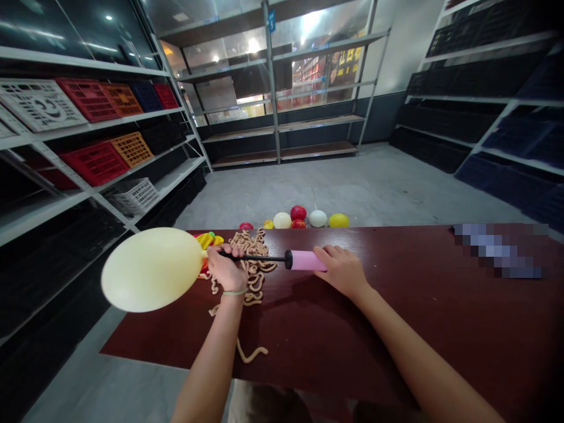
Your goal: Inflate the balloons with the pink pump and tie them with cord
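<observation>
Red-brown table [418, 317]: right end is lost in shadow. Pale-yellow balloon [152, 270] is inflated, neck partly hidden by the left hand [227, 269]. Pink balloon pump [306, 260] is held over the table between both hands, rod exposed. Right hand [341, 271]: fingers wrap the barrel, undersides unseen. Left fingers close on the black end; balloon junction unclear.

A storeroom, it seems; metal racks [272, 88] stand around a grey floor [374, 182]; plastic crates [94, 163] line the left one.

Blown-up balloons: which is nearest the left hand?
The pale yellow oval balloon, its neck at the bare left hand; the other colourful round balloons show beyond the brown table.
</observation>
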